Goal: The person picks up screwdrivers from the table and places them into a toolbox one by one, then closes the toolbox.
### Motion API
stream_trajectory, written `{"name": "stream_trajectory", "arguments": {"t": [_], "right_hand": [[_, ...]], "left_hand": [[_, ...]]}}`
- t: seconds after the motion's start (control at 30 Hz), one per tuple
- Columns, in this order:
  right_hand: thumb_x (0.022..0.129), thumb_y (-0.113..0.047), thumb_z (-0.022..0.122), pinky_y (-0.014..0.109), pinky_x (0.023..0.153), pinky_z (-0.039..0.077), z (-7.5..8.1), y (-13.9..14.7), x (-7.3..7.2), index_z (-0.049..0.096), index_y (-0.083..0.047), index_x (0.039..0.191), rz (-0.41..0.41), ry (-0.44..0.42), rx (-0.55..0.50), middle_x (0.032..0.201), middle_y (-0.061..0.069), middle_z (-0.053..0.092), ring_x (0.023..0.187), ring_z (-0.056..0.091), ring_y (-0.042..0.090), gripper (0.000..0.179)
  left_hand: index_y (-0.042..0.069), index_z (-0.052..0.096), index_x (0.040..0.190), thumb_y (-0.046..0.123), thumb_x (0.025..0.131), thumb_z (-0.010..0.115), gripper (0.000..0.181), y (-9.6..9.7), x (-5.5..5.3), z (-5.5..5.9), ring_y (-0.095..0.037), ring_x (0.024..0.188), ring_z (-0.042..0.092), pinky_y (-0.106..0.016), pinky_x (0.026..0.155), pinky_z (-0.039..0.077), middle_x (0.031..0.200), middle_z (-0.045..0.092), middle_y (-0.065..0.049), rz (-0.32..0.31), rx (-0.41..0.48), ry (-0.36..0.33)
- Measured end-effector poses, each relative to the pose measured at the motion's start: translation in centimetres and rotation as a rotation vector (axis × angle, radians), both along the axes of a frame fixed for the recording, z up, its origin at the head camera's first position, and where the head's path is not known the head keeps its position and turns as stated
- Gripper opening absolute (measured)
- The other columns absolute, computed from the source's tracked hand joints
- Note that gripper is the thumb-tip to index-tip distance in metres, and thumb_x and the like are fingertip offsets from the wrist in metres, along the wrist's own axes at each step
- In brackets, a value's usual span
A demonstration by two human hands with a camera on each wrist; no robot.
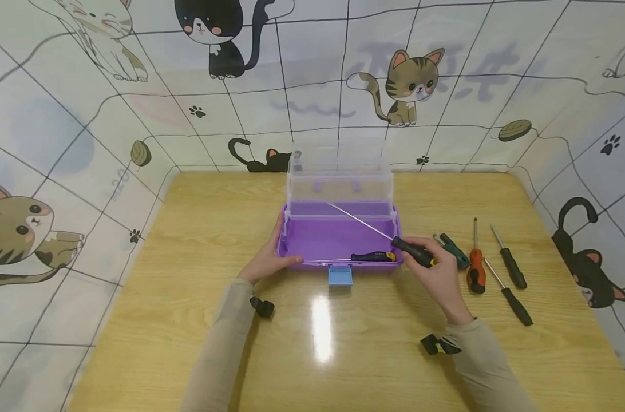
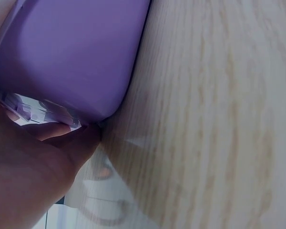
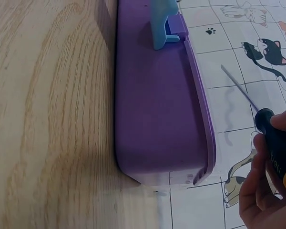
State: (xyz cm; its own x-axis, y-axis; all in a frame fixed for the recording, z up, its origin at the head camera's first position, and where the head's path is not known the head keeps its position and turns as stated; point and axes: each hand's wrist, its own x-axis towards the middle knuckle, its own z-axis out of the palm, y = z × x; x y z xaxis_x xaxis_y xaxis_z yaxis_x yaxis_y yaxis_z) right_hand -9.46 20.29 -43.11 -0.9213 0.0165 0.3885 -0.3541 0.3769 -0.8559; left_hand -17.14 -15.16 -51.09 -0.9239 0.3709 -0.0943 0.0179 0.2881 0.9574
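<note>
A purple toolbox (image 1: 317,234) lies with its clear lid (image 1: 340,186) raised at the back. My left hand (image 1: 269,258) holds its left end, thumb at the front rim and fingers round the side. Over the box's right end, my right hand (image 1: 438,276) grips a black-handled screwdriver (image 1: 410,250), its long shaft slanting up and left above the inside. The right wrist view shows fingers and thumb round that screwdriver's handle (image 3: 276,148). Another screwdriver (image 1: 372,257), black with a yellow end, lies inside along the front wall. The blue latch (image 1: 340,276) hangs down in front.
To the right on the wooden table (image 1: 384,366) lie a red-and-black screwdriver (image 1: 476,272), two dark-handled screwdrivers, one farther back (image 1: 513,269) and one nearer (image 1: 517,307), and a green-handled tool (image 1: 454,250) partly behind my right hand. A cat-patterned covering (image 1: 312,68) stands behind the table.
</note>
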Motion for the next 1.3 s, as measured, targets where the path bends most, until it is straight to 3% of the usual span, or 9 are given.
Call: {"name": "stream_trajectory", "arguments": {"t": [0.23, 0.37, 0.6, 0.8, 1.03, 1.3], "right_hand": [[0.082, 0.011, 0.068, 0.016, 0.074, 0.046, -0.4, 0.0, -0.5, 0.067, 0.011, 0.106, 0.027, -0.095, -0.055, 0.105, 0.02, 0.066, 0.095, 0.056, 0.007, 0.023], [0.084, 0.01, 0.067, 0.016, 0.073, 0.047, -1.5, 0.7, -1.2, 0.065, 0.012, 0.108, 0.058, -0.135, -0.08, 0.106, 0.009, 0.067, 0.096, 0.056, 0.007, 0.025], [0.088, -0.004, 0.07, 0.019, 0.072, 0.051, -4.1, 2.0, -2.6, 0.069, -0.002, 0.117, 0.135, -0.233, -0.093, 0.116, 0.005, 0.065, 0.101, 0.056, 0.013, 0.029], [0.089, -0.013, 0.071, 0.021, 0.073, 0.052, -3.7, 2.0, -3.3, 0.067, -0.002, 0.121, 0.197, -0.299, -0.09, 0.116, 0.0, 0.066, 0.104, 0.057, 0.015, 0.034], [0.089, -0.012, 0.071, 0.023, 0.07, 0.053, -3.0, 1.8, -3.8, 0.066, -0.001, 0.122, 0.226, -0.339, -0.07, 0.114, 0.0, 0.067, 0.095, 0.062, 0.013, 0.036], [0.09, -0.019, 0.071, 0.026, 0.066, 0.053, -2.3, 1.6, -4.4, 0.066, -0.002, 0.122, 0.263, -0.4, -0.058, 0.118, 0.013, 0.062, 0.083, 0.062, 0.015, 0.038]], "left_hand": [[0.043, -0.01, 0.152, 0.024, 0.075, 0.083, 0.122, 0.0, 0.1, 0.0, -0.03, 0.145, 0.004, -0.054, 0.113, 0.01, 0.161, -0.006, 0.0, 0.01, 0.006, -0.011], [0.044, -0.009, 0.152, 0.021, 0.075, 0.083, 0.122, 0.0, 0.1, -0.1, -0.03, 0.145, 0.005, -0.055, 0.113, 0.01, 0.161, -0.006, 0.002, 0.011, 0.018, -0.007], [0.043, -0.009, 0.152, 0.021, 0.075, 0.083, 0.122, 0.0, 0.2, 0.1, -0.029, 0.145, 0.005, -0.053, 0.113, 0.009, 0.161, -0.006, 0.002, 0.015, 0.012, 0.001], [0.041, -0.01, 0.153, 0.022, 0.075, 0.083, 0.122, 0.0, 0.3, 0.1, -0.028, 0.145, 0.003, -0.052, 0.114, 0.008, 0.161, -0.007, 0.001, 0.014, 0.012, -0.013], [0.033, -0.01, 0.154, 0.019, 0.076, 0.082, 0.122, 0.1, 0.3, 0.1, -0.031, 0.144, 0.004, -0.054, 0.113, 0.01, 0.161, -0.007, -0.002, 0.009, 0.007, -0.001], [0.039, -0.01, 0.153, 0.021, 0.076, 0.082, 0.122, 0.2, 0.4, 0.1, -0.029, 0.145, 0.004, -0.053, 0.113, 0.01, 0.161, -0.007, 0.002, 0.01, 0.009, -0.006]]}}
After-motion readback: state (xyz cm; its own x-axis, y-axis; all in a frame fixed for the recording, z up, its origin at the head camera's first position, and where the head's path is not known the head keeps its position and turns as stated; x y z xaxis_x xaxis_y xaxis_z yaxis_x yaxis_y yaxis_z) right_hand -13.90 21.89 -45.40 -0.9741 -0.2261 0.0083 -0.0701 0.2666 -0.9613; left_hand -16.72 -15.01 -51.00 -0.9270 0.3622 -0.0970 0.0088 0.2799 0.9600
